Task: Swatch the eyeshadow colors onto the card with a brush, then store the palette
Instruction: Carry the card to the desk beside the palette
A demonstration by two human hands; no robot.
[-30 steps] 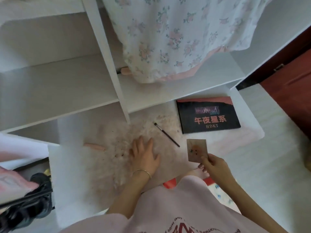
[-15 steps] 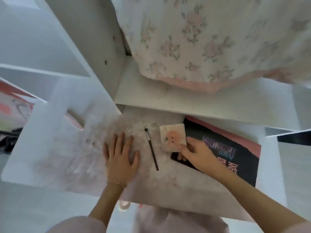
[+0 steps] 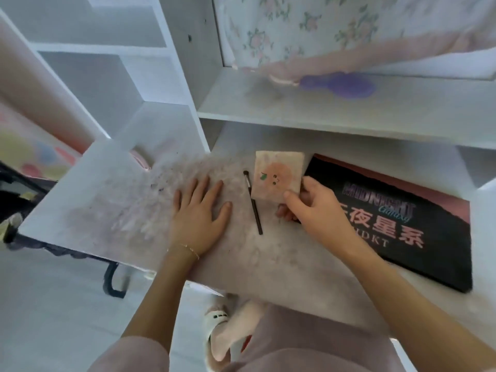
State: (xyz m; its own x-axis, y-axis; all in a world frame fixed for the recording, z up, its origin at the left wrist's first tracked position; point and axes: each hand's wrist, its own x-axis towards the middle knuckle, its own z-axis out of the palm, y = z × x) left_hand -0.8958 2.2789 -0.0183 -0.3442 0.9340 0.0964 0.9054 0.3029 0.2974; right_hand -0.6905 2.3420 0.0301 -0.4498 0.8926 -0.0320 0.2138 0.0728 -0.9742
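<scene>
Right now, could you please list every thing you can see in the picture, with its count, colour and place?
card: one, pale pink with an orange fruit drawing, held above the desk beside the palette
brush: one, black, lying on the desk between the two hands
palette: one, black with pink lettering, closed, flat on the desk at the right
desk: one, white, stained with powder
hairbrush: one, purple, on the shelf above the desk
shelf unit: one, white, behind the desk
floral cloth: one, white and pink, hanging over the shelf
left hand: flat on the desk, fingers straight
right hand: pinches the card
</scene>
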